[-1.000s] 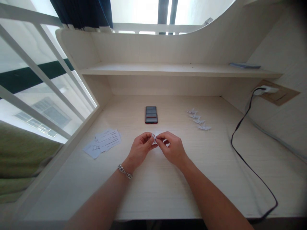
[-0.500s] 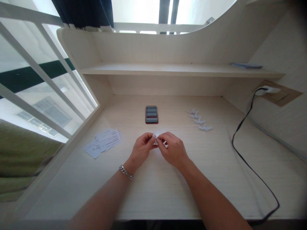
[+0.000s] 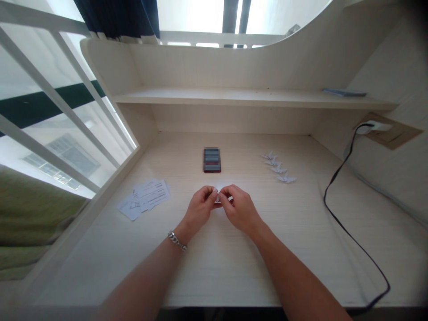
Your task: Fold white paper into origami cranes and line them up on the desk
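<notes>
Over the middle of the desk, my left hand (image 3: 201, 204) and my right hand (image 3: 238, 206) meet, fingertips pinched on a small folded piece of white paper (image 3: 217, 199). Most of the paper is hidden by my fingers, so its exact shape does not show. Right of my hands, several small folded paper cranes (image 3: 278, 169) lie in a slanting row. On the left lie several loose white paper sheets (image 3: 152, 196) with printed lines, partly overlapping. A dark phone-like object (image 3: 211, 160), its face blurred, lies just beyond my hands.
A black cable (image 3: 347, 229) runs from the wall socket (image 3: 389, 129) down the desk's right side. A shelf (image 3: 254, 98) spans the back, with a thin flat item (image 3: 344, 92) at its right end. White railing bars (image 3: 56, 96) border the left edge.
My hands stay together on the paper; the right fingers have closed in slightly. Nothing else on the desk has moved.
</notes>
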Demonstrator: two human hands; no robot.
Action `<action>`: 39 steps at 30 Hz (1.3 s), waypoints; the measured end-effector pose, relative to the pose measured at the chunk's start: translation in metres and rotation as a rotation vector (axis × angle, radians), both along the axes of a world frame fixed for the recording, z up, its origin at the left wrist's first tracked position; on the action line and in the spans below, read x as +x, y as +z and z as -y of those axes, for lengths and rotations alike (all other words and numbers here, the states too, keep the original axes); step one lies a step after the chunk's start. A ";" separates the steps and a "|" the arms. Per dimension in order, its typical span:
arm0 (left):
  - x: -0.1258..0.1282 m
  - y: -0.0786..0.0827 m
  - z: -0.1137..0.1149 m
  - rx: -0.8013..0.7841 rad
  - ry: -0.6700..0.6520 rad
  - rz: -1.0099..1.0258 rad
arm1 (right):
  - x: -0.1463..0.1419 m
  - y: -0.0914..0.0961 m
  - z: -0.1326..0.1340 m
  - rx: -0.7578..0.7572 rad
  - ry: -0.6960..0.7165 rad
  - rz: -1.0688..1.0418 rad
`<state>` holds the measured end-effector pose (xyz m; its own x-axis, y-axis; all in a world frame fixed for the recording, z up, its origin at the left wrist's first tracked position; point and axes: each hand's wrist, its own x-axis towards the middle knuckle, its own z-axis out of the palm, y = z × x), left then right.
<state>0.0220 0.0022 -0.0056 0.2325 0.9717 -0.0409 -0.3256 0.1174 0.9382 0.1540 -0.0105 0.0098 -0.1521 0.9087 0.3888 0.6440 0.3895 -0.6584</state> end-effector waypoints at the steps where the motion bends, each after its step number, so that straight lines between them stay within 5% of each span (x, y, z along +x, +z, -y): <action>1: -0.001 0.000 0.000 -0.002 0.004 -0.006 | 0.001 0.000 0.000 -0.010 0.015 -0.032; 13: -0.003 -0.005 0.000 0.096 0.072 -0.103 | 0.000 -0.005 -0.002 -0.080 0.015 -0.150; 20: -0.003 0.000 0.000 0.061 0.121 -0.098 | 0.002 -0.013 -0.012 -0.457 0.108 -0.530; 31: -0.002 -0.002 0.001 0.122 0.108 -0.093 | 0.004 -0.006 -0.006 -0.245 0.038 -0.253; 39: -0.006 -0.001 0.000 0.143 0.145 -0.121 | 0.007 -0.012 -0.011 -0.418 0.096 -0.413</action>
